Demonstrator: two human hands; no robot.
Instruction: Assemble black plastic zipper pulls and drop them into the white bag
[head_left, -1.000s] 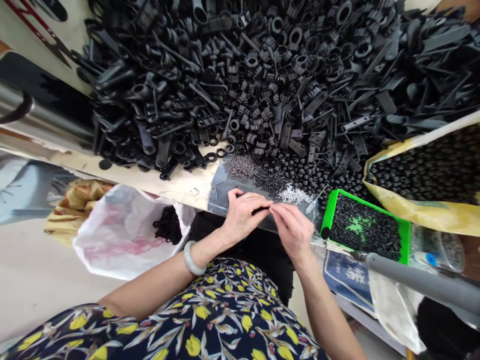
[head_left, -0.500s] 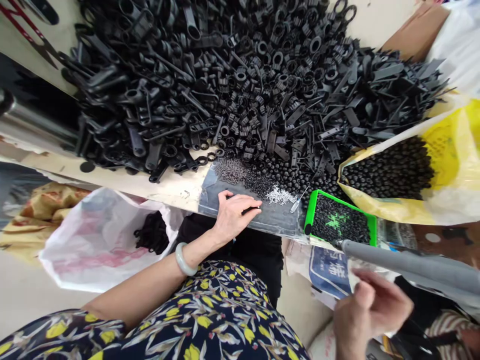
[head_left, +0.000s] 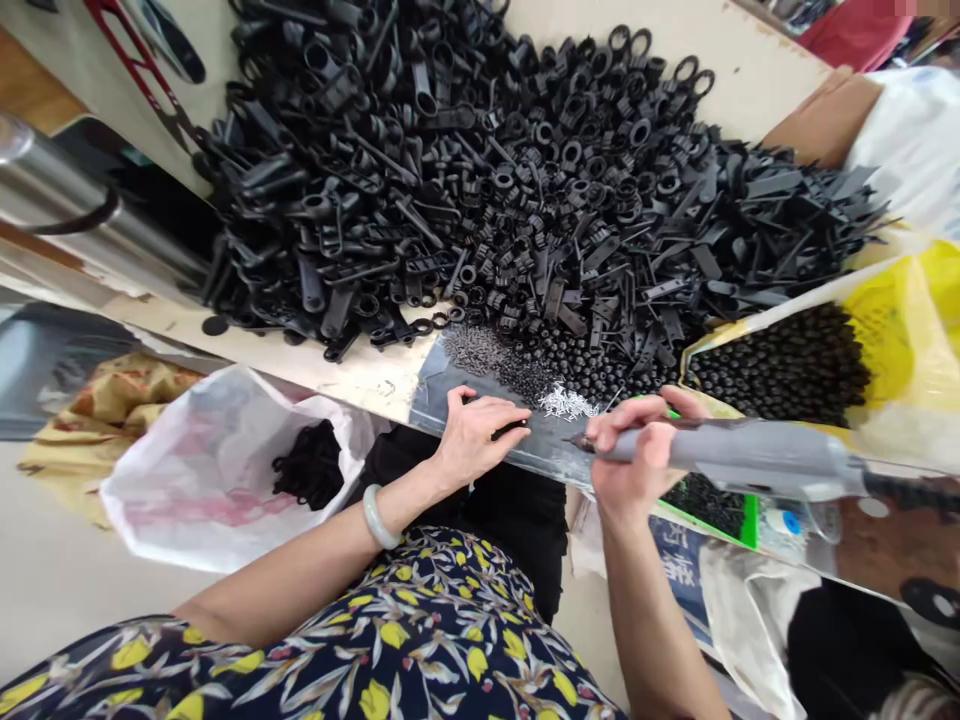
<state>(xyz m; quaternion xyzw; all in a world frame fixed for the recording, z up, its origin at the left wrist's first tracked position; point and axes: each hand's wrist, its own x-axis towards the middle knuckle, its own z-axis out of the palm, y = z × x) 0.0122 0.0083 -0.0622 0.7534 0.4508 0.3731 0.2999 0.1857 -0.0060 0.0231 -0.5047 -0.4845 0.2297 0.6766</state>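
Note:
My right hand (head_left: 637, 455) is wrapped round a grey electric screwdriver (head_left: 757, 458), its dark tip pointing left toward my other hand. On the dark grey work mat (head_left: 555, 445) rests my left hand (head_left: 480, 430), thumb and forefinger pinching a small black part (head_left: 519, 424). That part is mostly hidden by the fingers. Just beyond the fingertips lie a small pile of white pins (head_left: 568, 403) and heaps of tiny metal pieces (head_left: 472, 350) and black beads (head_left: 581, 360). A green tray (head_left: 750, 522) of small black bits is partly covered by the screwdriver and my right hand.
A big heap of black plastic parts (head_left: 450, 200) fills the table behind the mat. At right stands a yellow bag (head_left: 911, 320) holding black balls. A white bag (head_left: 187, 470) with black pieces hangs below the left edge. A steel cylinder (head_left: 82, 215) lies at left.
My right hand has come up from below the table edge and now grips the screwdriver, with its tip over the mat. The left hand keeps its pinch. The view has shifted slightly.

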